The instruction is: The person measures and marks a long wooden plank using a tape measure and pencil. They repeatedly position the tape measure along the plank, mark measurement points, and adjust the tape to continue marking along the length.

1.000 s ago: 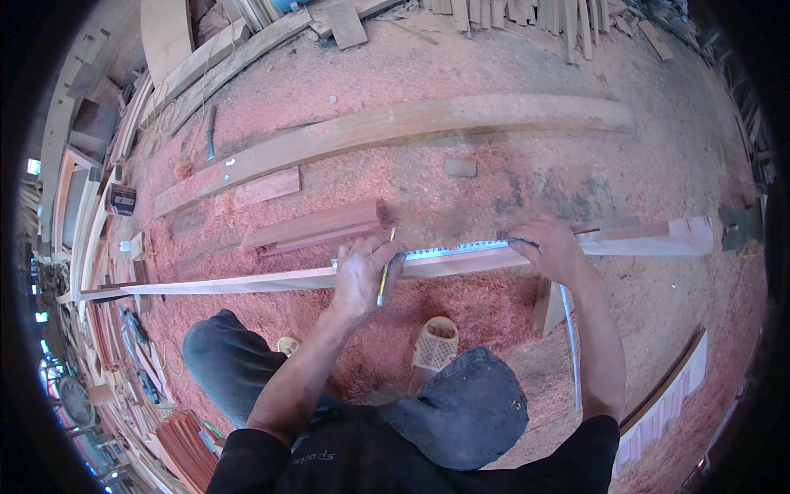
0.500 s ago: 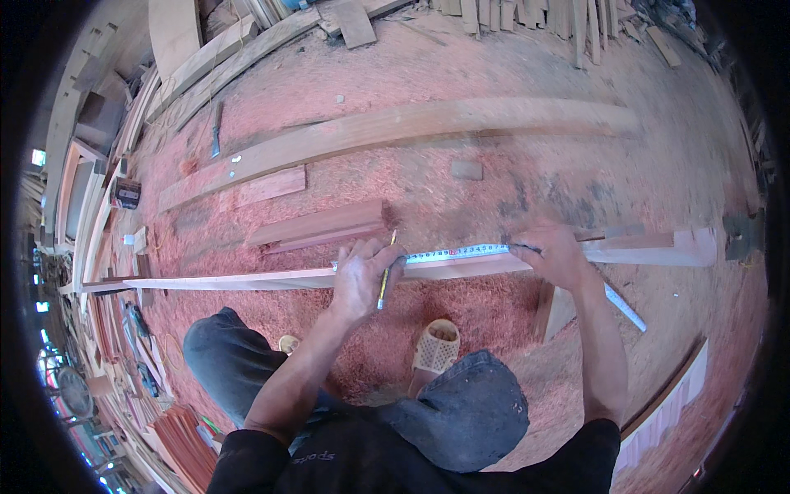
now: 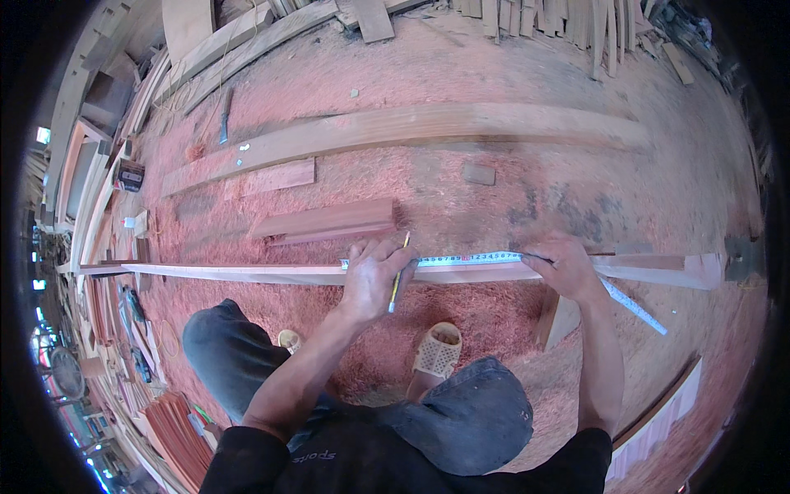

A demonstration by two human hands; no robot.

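A long, pale pinkish wooden board [image 3: 239, 272] runs across in front of me, edge up. Along its top lies a white measuring tape [image 3: 471, 258] with dark markings. My left hand [image 3: 370, 280] is closed over the board and tape, with a yellow pencil [image 3: 397, 286] sticking out between its fingers. The tape's end shows just left of that hand. Farther right, my right hand [image 3: 564, 265] pinches the tape against the board. Past its wrist, a loose length of tape slants down toward the ground.
Beyond the board lie short reddish wood pieces [image 3: 329, 221], a long plank [image 3: 411, 128] and a small block [image 3: 479, 173]. A chisel-like tool [image 3: 225, 117] rests at far left. A wooden block [image 3: 557, 319] stands under the board near my right forearm. Timber is stacked around the edges.
The whole scene has shifted slightly to the right in view. Both hands keep nearly the same places on the board, still holding the pencil and the tape.
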